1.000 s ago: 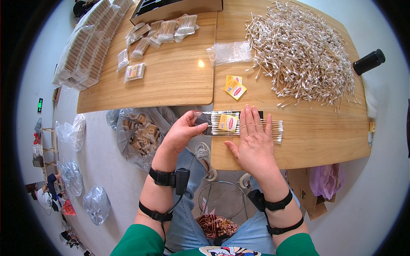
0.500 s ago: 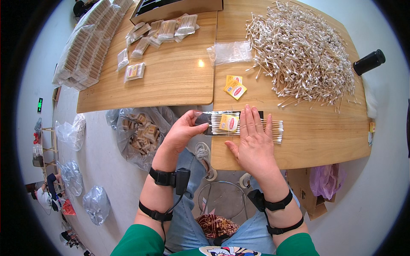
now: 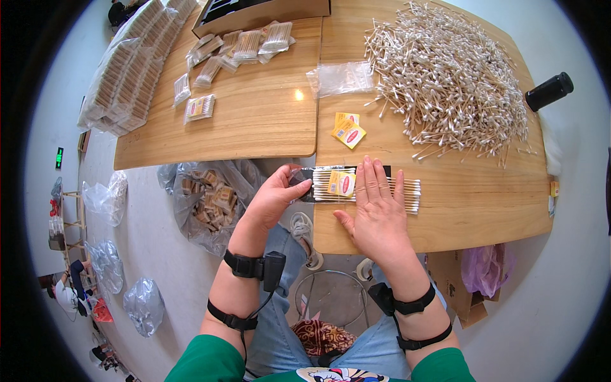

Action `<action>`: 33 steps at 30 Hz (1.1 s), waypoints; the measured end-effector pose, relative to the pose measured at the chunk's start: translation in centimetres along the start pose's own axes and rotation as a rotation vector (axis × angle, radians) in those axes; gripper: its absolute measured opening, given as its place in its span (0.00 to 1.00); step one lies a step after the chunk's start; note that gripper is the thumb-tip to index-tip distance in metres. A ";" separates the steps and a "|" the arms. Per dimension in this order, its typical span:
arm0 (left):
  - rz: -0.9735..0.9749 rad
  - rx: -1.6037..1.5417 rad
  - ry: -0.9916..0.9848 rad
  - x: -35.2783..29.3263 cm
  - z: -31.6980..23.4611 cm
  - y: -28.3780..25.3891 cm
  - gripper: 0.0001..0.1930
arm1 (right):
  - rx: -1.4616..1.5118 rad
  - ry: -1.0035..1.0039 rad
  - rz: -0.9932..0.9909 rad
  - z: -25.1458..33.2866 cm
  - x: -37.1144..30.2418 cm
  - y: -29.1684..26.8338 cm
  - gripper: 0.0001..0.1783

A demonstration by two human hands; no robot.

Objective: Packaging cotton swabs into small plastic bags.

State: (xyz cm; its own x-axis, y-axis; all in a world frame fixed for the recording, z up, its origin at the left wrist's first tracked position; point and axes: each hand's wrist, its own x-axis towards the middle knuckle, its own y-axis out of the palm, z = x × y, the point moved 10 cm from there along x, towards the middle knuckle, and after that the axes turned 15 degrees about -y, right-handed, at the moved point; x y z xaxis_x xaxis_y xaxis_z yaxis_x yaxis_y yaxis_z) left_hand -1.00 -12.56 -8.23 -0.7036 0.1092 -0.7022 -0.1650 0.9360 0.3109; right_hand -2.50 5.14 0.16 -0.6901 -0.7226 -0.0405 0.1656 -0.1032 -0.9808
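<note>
A row of cotton swabs (image 3: pixel 412 196) lies side by side across the near edge of the right-hand table, partly over a flat black sheet (image 3: pixel 386 170). On the swabs rests a small yellow-and-white card (image 3: pixel 342 184). My right hand (image 3: pixel 382 219) is laid flat over the row, fingers stretched out and thumb apart, just right of the card. At the row's left end my left hand (image 3: pixel 275 194) pinches the edge of a clear plastic bag (image 3: pixel 296 174); its fingertips are partly hidden. How far the bag reaches round the swabs, I cannot tell.
Beyond my hands lie two yellow cards (image 3: pixel 349 132), flat clear bags (image 3: pixel 345 79) and a big heap of loose swabs (image 3: pixel 452 76). Filled swab packs (image 3: pixel 247 44) are on the left table beside a stacked block (image 3: pixel 130 70). A grey sack of packs (image 3: pixel 191 219) stands below.
The left thumb has shifted very slightly at the bag's edge. Otherwise hands, swabs and card keep nearly the same place.
</note>
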 end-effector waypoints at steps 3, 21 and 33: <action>-0.012 0.068 0.016 -0.1 -0.4 0.5 0.24 | 0.014 -0.001 -0.010 -0.1 -0.1 -0.1 0.52; -0.177 0.279 0.134 -1.0 -1.7 1.8 0.30 | 0.017 -0.002 -0.053 0.1 0.0 -0.6 0.52; -0.689 0.659 0.611 -5.2 -5.4 2.4 0.17 | -0.057 0.111 -0.128 -6.9 -5.2 -2.4 0.52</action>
State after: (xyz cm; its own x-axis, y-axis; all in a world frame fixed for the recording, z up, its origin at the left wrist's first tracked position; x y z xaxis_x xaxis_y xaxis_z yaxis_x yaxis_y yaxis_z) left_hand -1.51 -12.69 -0.40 -0.8534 -0.5103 -0.1063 -0.3787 0.7472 -0.5461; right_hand -4.15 13.83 1.40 -0.7772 -0.6255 0.0680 0.0329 -0.1484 -0.9884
